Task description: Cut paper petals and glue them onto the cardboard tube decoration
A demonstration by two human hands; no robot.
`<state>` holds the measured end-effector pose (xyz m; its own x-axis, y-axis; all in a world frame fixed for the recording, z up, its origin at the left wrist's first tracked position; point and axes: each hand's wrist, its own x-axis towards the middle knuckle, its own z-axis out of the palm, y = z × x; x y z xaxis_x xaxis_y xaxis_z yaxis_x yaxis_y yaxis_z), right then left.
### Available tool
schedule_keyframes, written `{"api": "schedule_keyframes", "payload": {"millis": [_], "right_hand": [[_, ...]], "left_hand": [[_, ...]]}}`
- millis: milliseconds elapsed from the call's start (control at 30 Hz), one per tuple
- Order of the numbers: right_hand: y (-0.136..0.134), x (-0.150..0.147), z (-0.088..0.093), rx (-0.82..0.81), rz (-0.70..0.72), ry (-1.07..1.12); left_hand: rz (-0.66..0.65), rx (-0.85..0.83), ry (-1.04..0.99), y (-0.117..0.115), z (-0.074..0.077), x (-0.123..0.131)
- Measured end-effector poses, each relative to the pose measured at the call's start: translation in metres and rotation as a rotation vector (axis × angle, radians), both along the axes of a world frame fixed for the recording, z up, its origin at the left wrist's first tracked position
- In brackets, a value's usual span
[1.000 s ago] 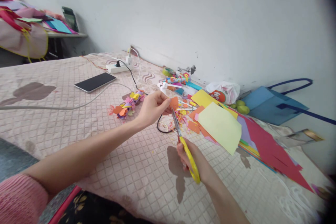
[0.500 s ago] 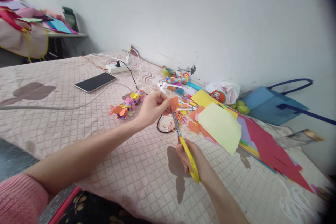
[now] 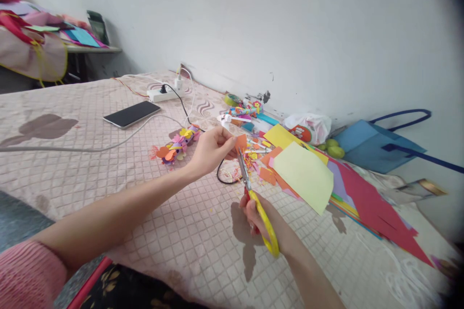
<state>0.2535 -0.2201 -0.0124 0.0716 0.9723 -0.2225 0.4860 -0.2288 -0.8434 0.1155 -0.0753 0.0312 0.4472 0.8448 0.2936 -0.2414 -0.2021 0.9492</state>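
Between the thumb and fingers of my left hand [image 3: 214,149] is a small piece of orange paper [image 3: 240,142]. My right hand [image 3: 266,219] grips a pair of scissors [image 3: 266,222] with yellow and red handles. Their blades point away from me, and the tips meet the lower edge of the orange paper. Left of my left hand lies a decorated stick [image 3: 177,145] covered in colourful paper flowers, with an orange fringe at its near end. Behind the blades, thin paper scraps [image 3: 253,157] are scattered on the cloth.
On the right lie coloured sheets, a pale green one [image 3: 304,174] and a red one [image 3: 377,198] among them. A blue bag [image 3: 377,145] stands by the wall. A black phone [image 3: 132,114], a power strip [image 3: 165,94] and cables lie on the left.
The scissor handles have spread apart and shifted slightly right and toward me, showing more of the red one. My left hand stays about where it was with the orange paper.
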Motion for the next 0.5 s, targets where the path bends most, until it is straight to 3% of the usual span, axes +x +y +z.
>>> {"api": "schedule_keyframes", "payload": {"millis": [500], "right_hand": [[0.0,-0.01,0.017,-0.057,-0.063,-0.071]], "left_hand": [[0.002,0.037,-0.019,0.001,-0.005,0.001]]}}
